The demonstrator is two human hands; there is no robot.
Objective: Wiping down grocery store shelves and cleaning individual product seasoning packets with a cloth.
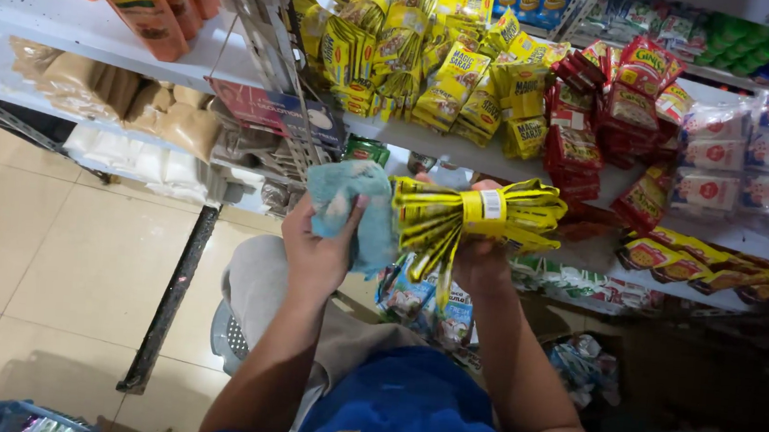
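Cloth [348, 209] bunched tight in the left hand [318, 252], touching the yellow sachet bundle [471, 216] that the right hand [482, 260] clamps below the shelf [463, 149]; best wiped strip by strip, bundle steady.

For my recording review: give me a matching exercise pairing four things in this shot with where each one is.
Things:
1. blue cloth
2. bundle of yellow sachets
3. red sachets
4. bags of brown sugar

Places:
A. lower shelf, at left
B. in the left hand
C. upper shelf, right of the yellow packs
D. in the right hand

Pairs: 1-B, 2-D, 3-C, 4-A
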